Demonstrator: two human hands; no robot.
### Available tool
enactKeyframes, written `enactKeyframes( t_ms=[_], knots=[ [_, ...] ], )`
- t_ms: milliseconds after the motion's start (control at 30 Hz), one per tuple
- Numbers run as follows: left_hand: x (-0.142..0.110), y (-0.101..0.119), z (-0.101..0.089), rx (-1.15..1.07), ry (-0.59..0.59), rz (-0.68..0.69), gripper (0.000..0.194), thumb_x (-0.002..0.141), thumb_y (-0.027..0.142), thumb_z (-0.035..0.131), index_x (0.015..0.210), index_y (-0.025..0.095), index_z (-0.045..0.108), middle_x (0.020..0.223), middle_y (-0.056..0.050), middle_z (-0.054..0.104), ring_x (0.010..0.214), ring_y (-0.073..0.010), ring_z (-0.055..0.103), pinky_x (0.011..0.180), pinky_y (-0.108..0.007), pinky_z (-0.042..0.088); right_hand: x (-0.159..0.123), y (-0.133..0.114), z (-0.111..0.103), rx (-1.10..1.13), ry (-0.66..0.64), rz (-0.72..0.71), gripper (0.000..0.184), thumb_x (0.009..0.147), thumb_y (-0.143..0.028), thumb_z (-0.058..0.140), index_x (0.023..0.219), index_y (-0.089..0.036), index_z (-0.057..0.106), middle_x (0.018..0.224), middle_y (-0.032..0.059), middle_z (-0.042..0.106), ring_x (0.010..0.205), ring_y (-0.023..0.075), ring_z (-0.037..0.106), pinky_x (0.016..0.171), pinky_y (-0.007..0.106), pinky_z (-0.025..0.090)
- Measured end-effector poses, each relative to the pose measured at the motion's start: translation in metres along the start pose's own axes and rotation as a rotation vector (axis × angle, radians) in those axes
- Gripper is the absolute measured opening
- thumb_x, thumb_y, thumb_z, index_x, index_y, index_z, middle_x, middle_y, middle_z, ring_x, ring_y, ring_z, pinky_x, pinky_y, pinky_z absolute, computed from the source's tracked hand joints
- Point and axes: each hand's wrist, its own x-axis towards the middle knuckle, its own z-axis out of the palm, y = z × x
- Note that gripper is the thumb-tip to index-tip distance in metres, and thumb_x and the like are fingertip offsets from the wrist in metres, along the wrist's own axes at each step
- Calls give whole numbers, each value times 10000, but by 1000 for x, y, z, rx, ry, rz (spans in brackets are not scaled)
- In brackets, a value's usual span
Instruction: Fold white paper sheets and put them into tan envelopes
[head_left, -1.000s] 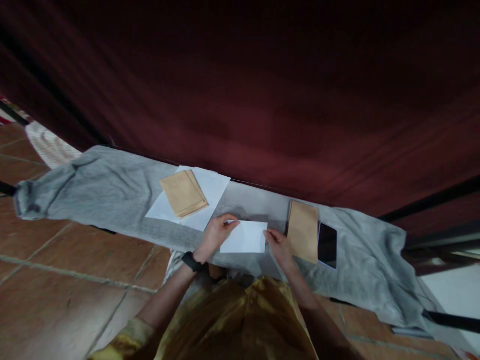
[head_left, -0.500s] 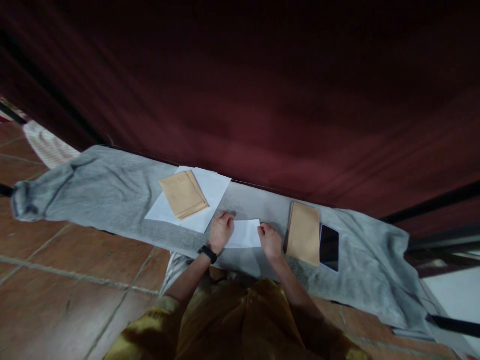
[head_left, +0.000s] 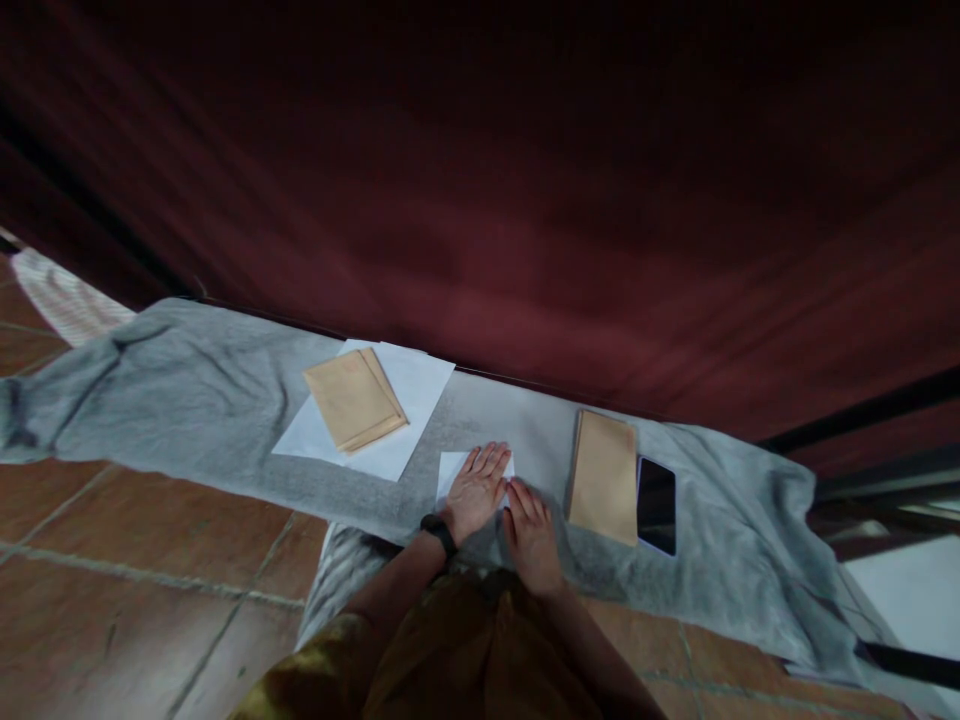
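Note:
A folded white sheet of paper [head_left: 451, 468] lies on the grey cloth in front of me, largely covered by my hands. My left hand [head_left: 477, 488], with a black band at the wrist, rests flat on the paper with its fingers stretched out. Beside it, my right hand [head_left: 531, 530] lies at the paper's right edge, fingers extended and close together. To the left, several brown envelopes [head_left: 352, 398] rest on larger white sheets [head_left: 427, 385]. Right of my right hand is a stack of brown envelopes [head_left: 604, 475].
A phone [head_left: 657, 505] with a dark screen lies against the right-hand envelope stack. The grey cloth [head_left: 217, 400] covers a long narrow surface and is wrinkled at both ends. Behind it rises a dark red panel [head_left: 487, 230]. Tiled floor [head_left: 150, 560] shows at the front.
My hands have let go of the paper's two side edges. The left hand has moved right onto the paper and flattened; the right has come lower, next to it. The view has shifted slightly.

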Motion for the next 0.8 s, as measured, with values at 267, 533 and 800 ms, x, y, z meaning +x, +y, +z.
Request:
enactKeyframes(
  t_ms=[267, 533, 800],
  knots=[
    [-1, 2, -1, 23, 21, 18, 491, 1040, 328, 407, 1523, 269, 473, 1607, -29, 447, 1520, -248, 340, 1263, -506, 224, -23, 6, -4, 81, -9, -96, 475, 1037, -224, 388, 1494, -197, 515, 1485, 101, 586, 1391, 245, 525, 1143, 478, 470],
    [-35, -1, -20, -31, -45, 163, 484, 1059, 463, 410, 1519, 322, 467, 1601, 1, 456, 1530, -207, 324, 1276, -456, 184, -24, 14, -4, 227, 26, -89, 411, 1041, -224, 384, 1374, -222, 626, 1396, 95, 652, 1319, 240, 581, 1127, 493, 495],
    [-77, 0, -32, -72, -143, 207, 592, 1026, 549, 457, 1546, 268, 422, 1622, -75, 418, 1542, -230, 301, 1285, -469, 160, 19, 7, -6, 166, -27, -132, 477, 1076, -286, 332, 1508, -158, 488, 1549, 125, 513, 1447, 242, 453, 1216, 503, 368]
  ],
)
